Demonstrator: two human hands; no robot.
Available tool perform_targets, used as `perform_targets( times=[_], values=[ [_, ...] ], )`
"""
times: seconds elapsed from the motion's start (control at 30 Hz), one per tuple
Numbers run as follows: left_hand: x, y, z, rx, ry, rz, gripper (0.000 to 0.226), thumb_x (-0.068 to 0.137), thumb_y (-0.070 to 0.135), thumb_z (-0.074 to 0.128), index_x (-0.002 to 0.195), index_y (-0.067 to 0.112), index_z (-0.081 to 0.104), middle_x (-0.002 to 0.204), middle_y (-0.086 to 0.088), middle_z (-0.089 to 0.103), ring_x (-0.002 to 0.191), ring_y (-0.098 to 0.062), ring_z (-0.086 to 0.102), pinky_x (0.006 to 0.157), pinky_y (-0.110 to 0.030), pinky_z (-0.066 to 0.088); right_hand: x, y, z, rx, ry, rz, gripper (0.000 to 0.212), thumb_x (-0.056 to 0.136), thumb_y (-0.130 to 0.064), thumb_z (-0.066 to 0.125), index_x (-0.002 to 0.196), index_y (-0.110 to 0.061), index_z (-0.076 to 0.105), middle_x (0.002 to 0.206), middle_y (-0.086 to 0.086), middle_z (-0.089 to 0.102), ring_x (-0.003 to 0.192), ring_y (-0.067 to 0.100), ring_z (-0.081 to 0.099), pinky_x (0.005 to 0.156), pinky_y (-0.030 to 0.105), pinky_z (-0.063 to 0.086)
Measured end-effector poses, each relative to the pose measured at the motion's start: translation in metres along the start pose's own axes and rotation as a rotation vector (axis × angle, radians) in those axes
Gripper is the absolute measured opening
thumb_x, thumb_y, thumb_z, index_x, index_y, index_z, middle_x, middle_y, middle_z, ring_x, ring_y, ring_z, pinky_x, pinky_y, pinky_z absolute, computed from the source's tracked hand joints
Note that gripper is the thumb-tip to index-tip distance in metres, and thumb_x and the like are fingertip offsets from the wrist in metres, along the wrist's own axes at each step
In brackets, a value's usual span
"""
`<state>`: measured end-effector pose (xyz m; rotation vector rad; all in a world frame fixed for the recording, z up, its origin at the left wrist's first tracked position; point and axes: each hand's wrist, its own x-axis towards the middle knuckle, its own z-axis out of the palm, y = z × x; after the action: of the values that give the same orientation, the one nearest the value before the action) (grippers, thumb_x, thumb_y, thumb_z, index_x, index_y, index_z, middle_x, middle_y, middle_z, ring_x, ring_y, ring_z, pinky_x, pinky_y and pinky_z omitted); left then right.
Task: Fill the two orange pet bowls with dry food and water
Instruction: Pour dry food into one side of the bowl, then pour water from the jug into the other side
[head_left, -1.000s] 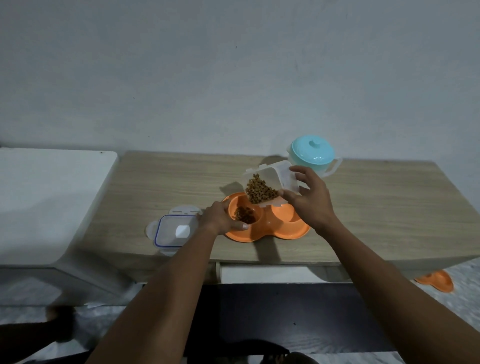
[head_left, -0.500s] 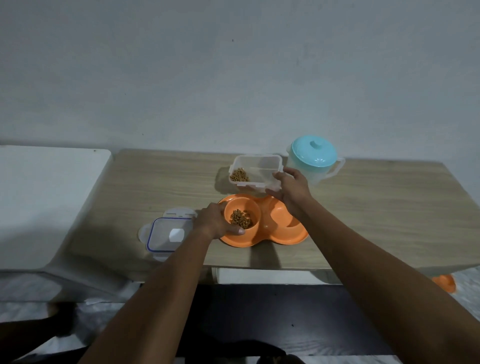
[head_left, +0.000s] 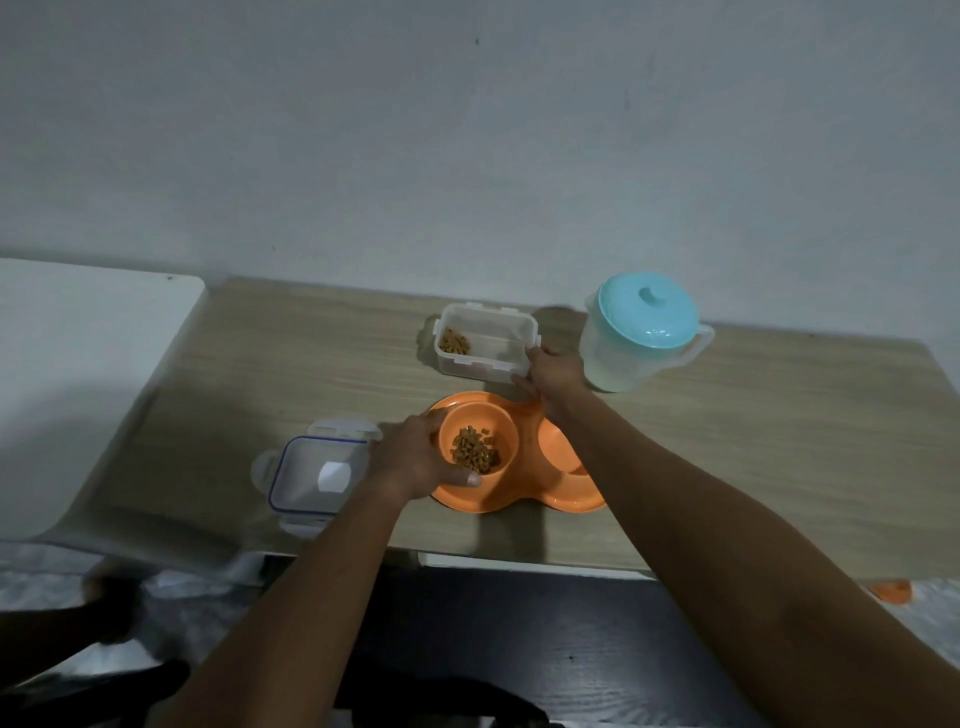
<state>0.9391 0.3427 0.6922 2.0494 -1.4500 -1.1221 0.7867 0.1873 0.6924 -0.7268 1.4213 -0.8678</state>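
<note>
An orange double pet bowl (head_left: 524, 493) lies on the wooden table near its front edge. Its left bowl holds brown dry food (head_left: 474, 450); the right bowl (head_left: 558, 448) looks dry and is partly hidden by my right forearm. My left hand (head_left: 415, 457) grips the left bowl's rim. A clear food container (head_left: 485, 349) with a little kibble stands upright behind the bowls, and my right hand (head_left: 553, 371) holds its right end. A clear water jug (head_left: 636, 340) with a turquoise lid stands to the right of it.
The container's clear lid with a blue seal (head_left: 319, 475) lies on the table (head_left: 753, 441) left of the bowls. A white surface (head_left: 78, 374) adjoins the table's left side. A small orange object (head_left: 891, 590) lies on the floor at the right.
My right hand tipped the container over the left bowl, then set it upright on the table behind the bowls. More kibble lies in the left bowl.
</note>
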Motion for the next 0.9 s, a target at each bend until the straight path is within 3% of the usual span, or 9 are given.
perform_targets(
  times=[0.17,0.23,0.27,0.33,0.47,0.57,0.67,0.8,0.9],
  values=[
    [0.000,0.001,-0.001,-0.012,-0.007,-0.017,0.092,0.042,0.058,0.087,0.126,0.035,0.060,0.107,0.005,0.071,0.101,-0.020,0.066,0.091,-0.047,0.052,0.000,-0.001,0.000,-0.041,0.030,-0.019,0.035,0.101,-0.012,0.062,0.132,0.005,0.062,0.094,0.010,0.064,0.084,0.024,0.066,0.053,0.020,0.059],
    [-0.001,0.003,-0.003,-0.009,-0.012,-0.027,0.090,0.042,0.055,0.088,0.125,0.032,0.062,0.107,0.004,0.071,0.100,-0.020,0.066,0.091,-0.046,0.053,-0.006,0.001,-0.004,-0.132,0.046,-0.057,0.035,0.100,-0.017,0.063,0.130,0.002,0.066,0.092,0.008,0.068,0.081,0.022,0.066,0.072,0.032,0.064],
    [-0.002,0.005,-0.005,-0.003,-0.014,-0.035,0.087,0.044,0.053,0.089,0.123,0.031,0.063,0.107,0.003,0.071,0.099,-0.021,0.066,0.090,-0.045,0.054,-0.012,0.001,-0.007,-0.204,0.068,-0.093,0.037,0.099,-0.020,0.064,0.130,-0.002,0.067,0.102,0.008,0.071,0.091,0.023,0.068,0.086,0.038,0.062],
    [-0.005,0.013,-0.007,0.037,-0.037,-0.075,0.080,0.049,0.048,0.090,0.121,0.030,0.063,0.105,0.003,0.071,0.097,-0.021,0.065,0.090,-0.044,0.054,-0.031,0.000,-0.021,-0.278,0.123,-0.193,0.039,0.097,-0.023,0.065,0.135,-0.010,0.065,0.120,-0.001,0.066,0.111,0.018,0.061,0.099,0.035,0.052],
    [-0.011,0.038,-0.004,0.231,-0.063,-0.189,0.115,0.032,0.071,0.080,0.135,0.033,0.047,0.127,0.003,0.061,0.120,-0.029,0.053,0.105,-0.052,0.039,-0.070,-0.002,-0.057,-0.243,0.288,-0.340,0.023,0.094,-0.017,0.063,0.114,-0.018,0.075,0.109,-0.001,0.074,0.106,0.019,0.066,0.097,0.033,0.053],
    [-0.007,0.047,0.015,0.245,0.005,-0.224,0.134,0.015,0.081,0.073,0.137,0.034,0.041,0.133,0.002,0.058,0.123,-0.031,0.052,0.102,-0.056,0.040,-0.083,-0.016,-0.084,-0.169,0.464,-0.399,0.013,0.092,-0.015,0.063,0.095,-0.018,0.075,0.093,-0.002,0.074,0.093,0.016,0.068,0.092,0.038,0.056],
    [-0.009,0.063,0.036,0.263,0.032,-0.189,0.139,0.024,0.076,0.077,0.147,0.037,0.027,0.146,0.001,0.049,0.131,-0.034,0.046,0.105,-0.056,0.036,-0.083,-0.041,-0.115,-0.140,0.590,-0.464,0.016,0.091,-0.016,0.061,0.100,-0.016,0.073,0.098,-0.002,0.073,0.090,0.014,0.064,0.086,0.032,0.052],
    [-0.008,0.088,0.051,0.254,0.002,-0.191,0.137,0.039,0.060,0.088,0.153,0.027,0.020,0.151,-0.005,0.043,0.135,-0.032,0.044,0.105,-0.047,0.042,-0.050,-0.070,-0.153,-0.284,0.463,-0.423,0.036,0.098,-0.035,0.057,0.129,-0.019,0.063,0.135,0.004,0.063,0.123,0.023,0.059,0.099,0.032,0.044],
    [-0.004,0.101,0.060,0.253,0.014,-0.198,0.131,0.041,0.051,0.091,0.151,0.020,0.027,0.147,-0.008,0.048,0.130,-0.031,0.049,0.100,-0.045,0.046,-0.029,-0.082,-0.170,-0.379,0.256,-0.353,0.055,0.099,-0.054,0.053,0.139,-0.016,0.057,0.138,0.004,0.059,0.123,0.023,0.055,0.098,0.033,0.042]
  ],
)
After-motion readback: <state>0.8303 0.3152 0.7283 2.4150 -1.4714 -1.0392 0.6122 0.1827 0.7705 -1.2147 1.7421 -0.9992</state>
